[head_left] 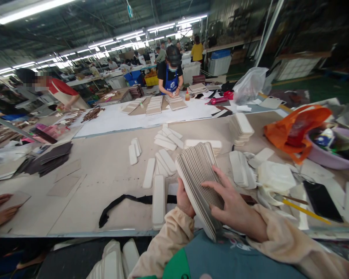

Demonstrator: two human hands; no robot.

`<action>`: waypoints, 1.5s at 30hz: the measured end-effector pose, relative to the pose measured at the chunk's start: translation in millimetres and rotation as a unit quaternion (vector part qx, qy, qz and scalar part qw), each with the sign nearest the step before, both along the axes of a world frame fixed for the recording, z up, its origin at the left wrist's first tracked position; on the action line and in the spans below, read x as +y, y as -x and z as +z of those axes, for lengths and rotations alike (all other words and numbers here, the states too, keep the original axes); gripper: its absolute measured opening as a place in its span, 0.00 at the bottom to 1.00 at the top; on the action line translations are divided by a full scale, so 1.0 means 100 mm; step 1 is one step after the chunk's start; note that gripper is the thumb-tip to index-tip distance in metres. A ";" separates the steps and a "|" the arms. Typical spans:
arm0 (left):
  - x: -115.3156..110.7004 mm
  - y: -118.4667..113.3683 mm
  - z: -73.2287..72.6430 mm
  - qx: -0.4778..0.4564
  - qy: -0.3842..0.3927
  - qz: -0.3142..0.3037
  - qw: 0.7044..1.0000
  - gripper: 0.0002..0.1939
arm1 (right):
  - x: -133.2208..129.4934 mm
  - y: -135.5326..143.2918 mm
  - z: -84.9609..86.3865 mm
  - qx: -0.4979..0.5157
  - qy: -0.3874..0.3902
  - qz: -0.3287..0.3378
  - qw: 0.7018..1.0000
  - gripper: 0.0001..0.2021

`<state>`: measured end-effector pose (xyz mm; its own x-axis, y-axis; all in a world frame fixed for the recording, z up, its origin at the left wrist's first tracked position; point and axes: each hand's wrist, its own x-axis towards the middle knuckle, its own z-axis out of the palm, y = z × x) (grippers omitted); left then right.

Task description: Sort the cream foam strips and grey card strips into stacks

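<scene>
A thick stack of long cream pieces with rounded ends [199, 182] is held tilted above the table's front edge, its many layers facing up. My left hand [185, 197] wraps round its lower left side, partly hidden behind it. My right hand [231, 203] lies over the right side, fingers spread and fingertips touching the layered edges. Just left of the stack, a narrow pile of similar pieces [158, 199] lies across a black strip [122, 199]. Beyond are fanned loose pieces [165, 162] and a taller pile [242, 129].
On the right are a black phone [322, 200], a yellow tool [306, 211], an orange bag [296, 130] and a purple basin [331, 155]. Another person's hands [2, 211] rest at far left. Across the table [104, 155], a person in a blue apron [171, 77] handles pieces.
</scene>
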<state>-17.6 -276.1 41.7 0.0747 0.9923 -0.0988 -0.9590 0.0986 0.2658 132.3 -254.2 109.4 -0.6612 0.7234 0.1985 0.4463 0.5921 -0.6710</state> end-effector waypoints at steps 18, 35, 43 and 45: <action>-0.04 0.00 -0.07 -0.007 0.005 -0.025 1.000 0.43 | 0.08 0.02 -0.26 -0.038 0.010 0.011 0.999 0.26; -0.41 0.97 -0.25 0.016 0.110 0.159 0.981 0.39 | 0.21 1.18 -0.40 0.020 0.127 0.199 0.972 0.29; -0.79 1.61 -0.40 0.076 0.168 0.204 0.961 0.37 | 1.02 1.99 -1.05 0.119 0.301 0.161 0.933 0.23; -0.98 1.77 -0.49 0.078 0.172 0.206 0.960 0.35 | 1.32 2.27 -1.46 0.067 0.215 0.022 0.974 0.24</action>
<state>-194.7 -374.4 -7.4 -0.3590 0.8413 -0.4040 -0.8869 -0.1728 0.4284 -94.6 -122.1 -36.2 -0.6821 0.7306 -0.0306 0.3187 0.2594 -0.9117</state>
